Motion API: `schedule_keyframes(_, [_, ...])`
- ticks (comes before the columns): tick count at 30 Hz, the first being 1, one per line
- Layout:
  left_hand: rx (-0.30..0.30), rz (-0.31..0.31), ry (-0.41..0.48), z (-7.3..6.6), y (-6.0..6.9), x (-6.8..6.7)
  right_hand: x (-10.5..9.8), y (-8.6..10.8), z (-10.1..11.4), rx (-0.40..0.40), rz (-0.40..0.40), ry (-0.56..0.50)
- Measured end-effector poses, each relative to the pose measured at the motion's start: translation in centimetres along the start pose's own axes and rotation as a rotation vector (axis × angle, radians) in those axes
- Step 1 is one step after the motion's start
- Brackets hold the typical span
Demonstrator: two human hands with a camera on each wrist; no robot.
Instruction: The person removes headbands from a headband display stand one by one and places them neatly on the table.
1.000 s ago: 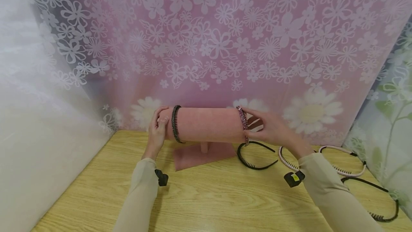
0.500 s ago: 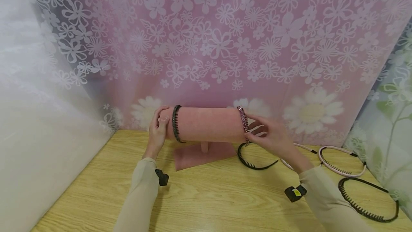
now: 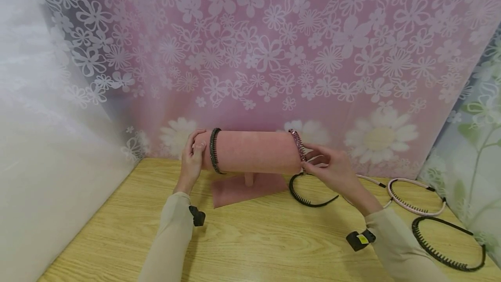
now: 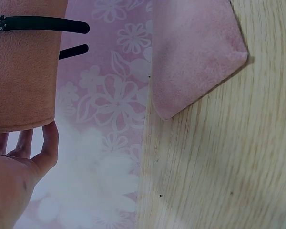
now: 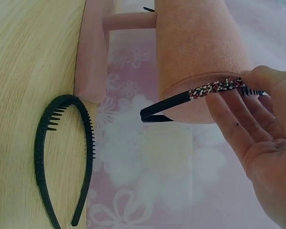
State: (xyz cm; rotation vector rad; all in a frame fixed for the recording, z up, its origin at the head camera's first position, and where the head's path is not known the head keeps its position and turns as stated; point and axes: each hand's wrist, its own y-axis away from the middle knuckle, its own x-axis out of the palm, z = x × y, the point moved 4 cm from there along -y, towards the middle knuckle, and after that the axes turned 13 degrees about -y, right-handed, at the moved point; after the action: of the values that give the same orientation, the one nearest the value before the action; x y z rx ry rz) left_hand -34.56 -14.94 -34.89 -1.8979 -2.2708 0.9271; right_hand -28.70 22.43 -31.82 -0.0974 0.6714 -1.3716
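A pink velvet headband stand (image 3: 254, 151) has a horizontal roll on a flat base (image 3: 250, 191). My left hand (image 3: 191, 160) grips the roll's left end, fingertips on its rim in the left wrist view. Close to it, a dark glittery toothed headband (image 3: 213, 151) sits around the roll. At the right end my right hand (image 3: 332, 164) pinches a pink sparkly headband (image 3: 298, 145) between thumb and fingers. In the right wrist view, this headband (image 5: 214, 89) lies slanted across the roll's end edge, its black tips (image 5: 148, 114) reaching past the end.
On the wooden table (image 3: 250, 243), a black toothed headband (image 3: 307, 203) lies right of the base. Farther right are a pale pink headband (image 3: 411, 208), another partly behind my right wrist, and a dark headband (image 3: 442, 261). A flowered curtain (image 3: 250, 55) hangs behind.
My right hand has moved slightly right and down, and its fingers have drawn back from the roll. The pink headband's lower part now slants outward to the right. The left hand stays put.
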Motion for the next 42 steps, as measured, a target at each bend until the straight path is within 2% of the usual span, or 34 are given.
schedule_keyframes(10, [0.001, 0.001, -0.013, -0.3, 0.2, -0.1, -0.6, 0.6, -0.3, 0.014, -0.047, 0.032])
schedule_keyframes(18, [-0.006, 0.006, -0.017, -0.3, 0.0, -0.1, -1.3, 1.3, -0.6, 0.01, -0.104, 0.003])
schedule_keyframes(25, [-0.007, -0.007, 0.012, 2.9, -1.1, 0.7, -2.2, 2.3, -0.5, -0.038, -0.126, 0.001])
schedule_keyframes(29, [0.01, -0.024, 0.007, 3.3, -1.2, 0.9, -2.8, 2.9, -0.5, -0.048, -0.115, 0.018])
schedule_keyframes(38, [0.031, -0.041, 0.002, 3.2, -1.1, 0.9, -3.7, 4.6, -0.5, -0.105, -0.095, 0.13])
schedule_keyframes(42, [0.027, -0.015, 0.011, 1.3, -0.6, 0.4, -3.8, 5.4, -0.6, -0.123, -0.075, 0.123])
